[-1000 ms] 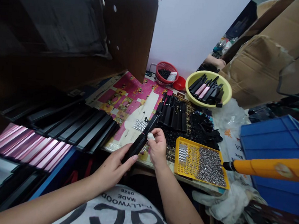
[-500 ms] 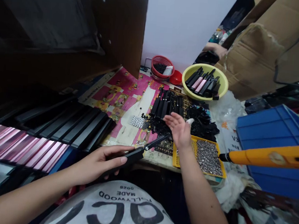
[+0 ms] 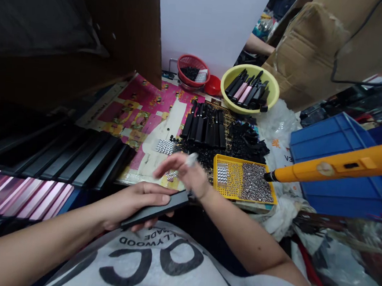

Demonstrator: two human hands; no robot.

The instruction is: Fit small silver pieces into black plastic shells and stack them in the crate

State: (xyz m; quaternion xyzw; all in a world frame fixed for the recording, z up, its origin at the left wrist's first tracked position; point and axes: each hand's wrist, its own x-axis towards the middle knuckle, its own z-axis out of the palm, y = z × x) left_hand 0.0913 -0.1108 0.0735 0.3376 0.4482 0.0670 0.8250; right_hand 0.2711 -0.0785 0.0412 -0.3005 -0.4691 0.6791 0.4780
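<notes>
Left hand (image 3: 130,202) clasps slim black case (image 3: 155,209) above the lap, fingers hiding its underside; right hand (image 3: 184,169), open and blurred, hovers over small black parts (image 3: 196,159). Yellow perforated tray (image 3: 227,192) shows one filled patch, loose silver studs (image 3: 257,182) heaped beside it; black cases (image 3: 204,125) stand in rows beyond.

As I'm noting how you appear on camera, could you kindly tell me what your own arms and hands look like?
The left arm and right arm are bare, and neither the left hand nor the right hand wears a glove or watch. One right-hand finger seems to have a white wrap. The white shirt has large black lettering, including HOLLYWOOD.
</notes>
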